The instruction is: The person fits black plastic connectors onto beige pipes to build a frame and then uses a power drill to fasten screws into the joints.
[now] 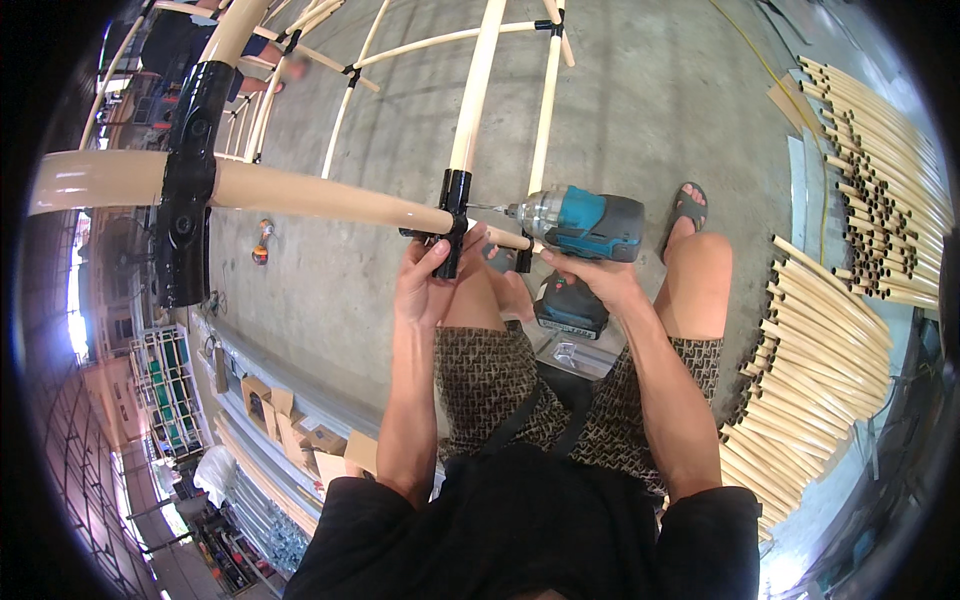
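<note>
My right hand (pixel 606 281) is wrapped round the grip of a teal and black cordless impact driver (pixel 588 222). Its long bit points left, with the tip at or very close to a black metal pipe joint (pixel 455 205). My left hand (pixel 420 285) grips the lower end of that joint, thumb in front and some fingers hidden behind it. The joint clasps a cream upright pipe (pixel 478 95) and a cream crosswise pipe (pixel 330 195). A larger-looking black joint (pixel 187 190) sits on the same crosswise pipe, close on the left. Any screw at the bit tip is too small to make out.
Cream pipes (pixel 820 350) lie stacked on the right, with another bundle (pixel 890 180) behind. More pipe framing (pixel 430 45) stands ahead. An orange power tool (pixel 262 243) rests on the concrete floor. Cardboard boxes (pixel 300 430) are at lower left. Another person's arm (pixel 268 52) shows at upper left.
</note>
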Demonstrator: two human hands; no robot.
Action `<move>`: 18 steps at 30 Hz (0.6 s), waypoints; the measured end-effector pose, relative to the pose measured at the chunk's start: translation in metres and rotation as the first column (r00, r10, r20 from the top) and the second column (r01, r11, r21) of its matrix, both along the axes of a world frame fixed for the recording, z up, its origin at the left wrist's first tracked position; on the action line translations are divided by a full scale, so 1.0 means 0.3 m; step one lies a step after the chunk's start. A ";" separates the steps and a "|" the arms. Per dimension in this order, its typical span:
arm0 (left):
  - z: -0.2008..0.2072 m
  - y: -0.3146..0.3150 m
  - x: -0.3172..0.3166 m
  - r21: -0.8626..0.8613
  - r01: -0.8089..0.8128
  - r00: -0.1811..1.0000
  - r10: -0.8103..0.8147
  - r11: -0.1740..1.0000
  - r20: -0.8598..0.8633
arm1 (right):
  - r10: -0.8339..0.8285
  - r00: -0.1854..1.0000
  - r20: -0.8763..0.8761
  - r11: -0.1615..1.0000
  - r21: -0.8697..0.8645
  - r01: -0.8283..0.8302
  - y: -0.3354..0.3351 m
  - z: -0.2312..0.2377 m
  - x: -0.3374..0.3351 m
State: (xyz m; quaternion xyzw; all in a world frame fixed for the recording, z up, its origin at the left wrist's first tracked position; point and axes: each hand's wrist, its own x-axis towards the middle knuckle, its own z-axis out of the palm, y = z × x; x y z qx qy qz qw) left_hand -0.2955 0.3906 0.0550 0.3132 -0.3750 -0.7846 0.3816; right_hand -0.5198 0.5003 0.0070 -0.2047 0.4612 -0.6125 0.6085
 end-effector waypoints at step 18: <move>0.051 -0.023 0.023 0.056 0.197 0.964 -0.204 0.979 0.169 | 0.025 0.997 0.080 0.996 0.079 -0.031 -0.018 -0.045 0.000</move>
